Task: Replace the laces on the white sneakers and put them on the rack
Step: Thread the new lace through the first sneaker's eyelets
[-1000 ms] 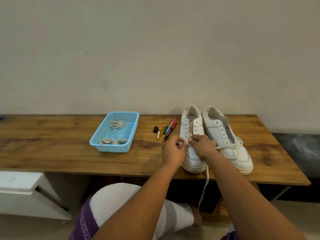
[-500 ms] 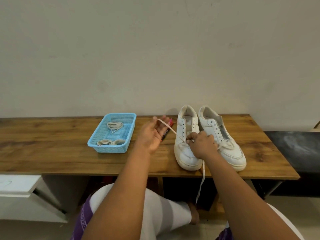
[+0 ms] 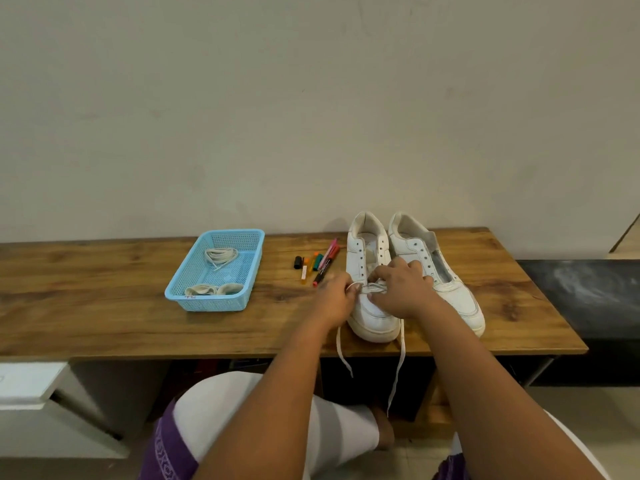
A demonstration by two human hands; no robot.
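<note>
Hands [image 3: 370, 292] pinch lace [image 3: 372, 288] over sneaker [image 3: 367, 258].

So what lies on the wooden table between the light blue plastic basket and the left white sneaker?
Head view: a small cluster of coloured marker pens lies between the light blue plastic basket and the left white sneaker.

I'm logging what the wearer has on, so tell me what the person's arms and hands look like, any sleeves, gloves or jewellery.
Both forearms are bare to the frame's bottom edge: no sleeves in view. The left hand and right hand wear no gloves, and no rings, watch or bracelets are visible. Below the arms, purple patterned fabric and white legwear show.
</note>
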